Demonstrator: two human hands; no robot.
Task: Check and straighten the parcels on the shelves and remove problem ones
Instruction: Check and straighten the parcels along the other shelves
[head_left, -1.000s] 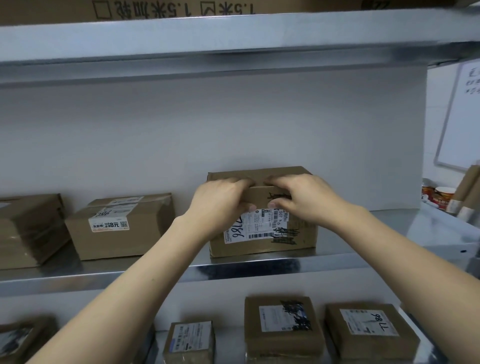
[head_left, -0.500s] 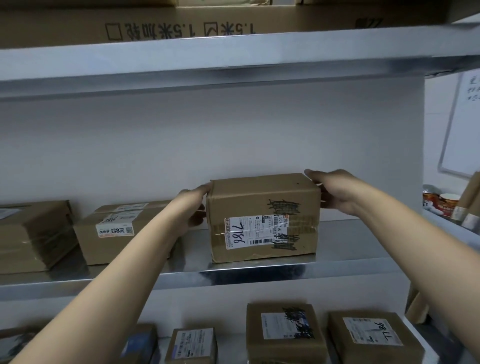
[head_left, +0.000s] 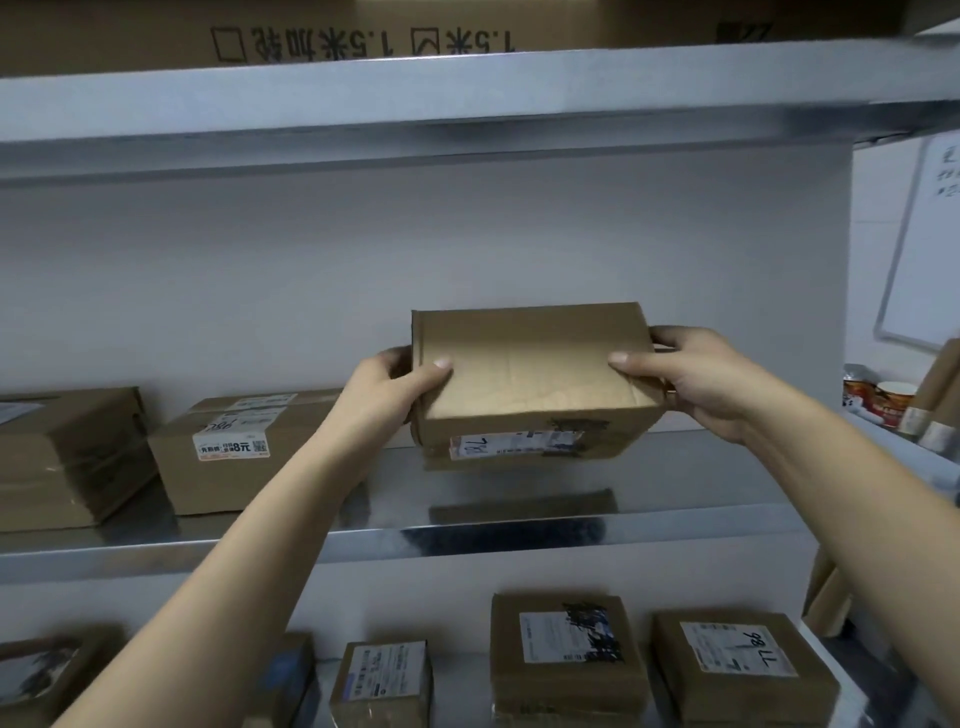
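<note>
Two hands are gripping one cardboard parcel (head_left: 530, 374) by its ends, holding it in the air just above the middle shelf (head_left: 701, 499), clear of the metal. Left hand (head_left: 395, 395) is curling round the left end, thumb lying on the upper face. Right hand (head_left: 701, 384) is clasping the right end the same way, thumb on top, fingers wrapping behind.

Parcel is tilting, its plain face turning toward the camera. Its shipping label (head_left: 514, 446) is facing forward and down. Marker digits on it are starting with 7, the rest too foreshortened to read. Black scribble is covering part of it.

Stickered parcel (head_left: 234, 467) is sitting on the same shelf to the left, its sticker showing "8元". Brown carton (head_left: 363, 31) on the upper shelf (head_left: 467, 88) is showing upside-down print, "1.5米" twice, beside tick boxes.

One level down, a numbered parcel (head_left: 743, 670) is carrying sideways marker digits, seemingly "7786". Scribbled parcel (head_left: 569, 675) beside it is showing a label partly blacked over. Whiteboard (head_left: 924, 249) writing at right is staying unreadable, too blurred.
</note>
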